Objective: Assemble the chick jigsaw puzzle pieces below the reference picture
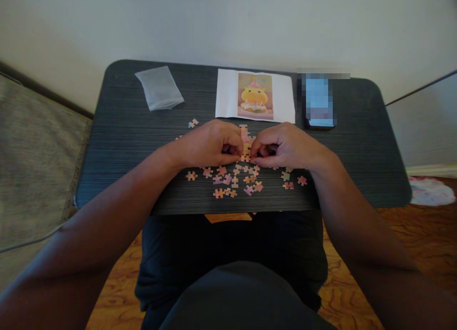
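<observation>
**Matt, ribbed, translucent, woven**

The table (124,135) looks matt and finely ribbed; the bag (159,88), thin translucent plastic; the sheet (255,96), smooth paper; the pieces (227,179), printed card. The floor (342,292) is wood-grained, the fabric (32,149) coarsely woven.

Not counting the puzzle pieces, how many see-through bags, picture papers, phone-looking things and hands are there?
See-through bag: 1
Picture paper: 1
Phone-looking thing, blurred: 1
Left hand and right hand: 2
Total: 5
</observation>
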A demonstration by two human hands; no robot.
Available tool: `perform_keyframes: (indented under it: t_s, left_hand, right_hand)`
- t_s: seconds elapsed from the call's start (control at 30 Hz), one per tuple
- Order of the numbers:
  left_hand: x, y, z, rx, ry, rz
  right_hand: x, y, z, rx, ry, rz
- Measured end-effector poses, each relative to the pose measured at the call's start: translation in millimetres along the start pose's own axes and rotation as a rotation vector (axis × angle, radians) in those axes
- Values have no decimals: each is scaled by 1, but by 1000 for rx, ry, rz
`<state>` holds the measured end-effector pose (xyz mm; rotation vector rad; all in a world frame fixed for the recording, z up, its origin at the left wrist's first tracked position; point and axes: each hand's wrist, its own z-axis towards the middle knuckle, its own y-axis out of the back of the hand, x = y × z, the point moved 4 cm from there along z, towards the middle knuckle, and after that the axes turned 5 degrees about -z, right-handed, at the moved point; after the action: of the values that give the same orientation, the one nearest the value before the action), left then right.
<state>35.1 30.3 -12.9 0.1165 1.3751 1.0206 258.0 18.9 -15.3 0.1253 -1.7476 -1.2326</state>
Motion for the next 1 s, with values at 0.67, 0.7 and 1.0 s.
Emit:
perform_keyframes:
  t_s: [0.67,0.7,1.0]
  left_hand:
    - [-2,-2,2,21,78,45]
    - [-2,-2,2,26,84,47]
    - [-2,-2,2,30,91,53]
  right_hand:
    - [3,0,2,-33,4,-45]
    - [3,0,2,-38,5,-41]
    - [4,7,-4,-78,-63,21]
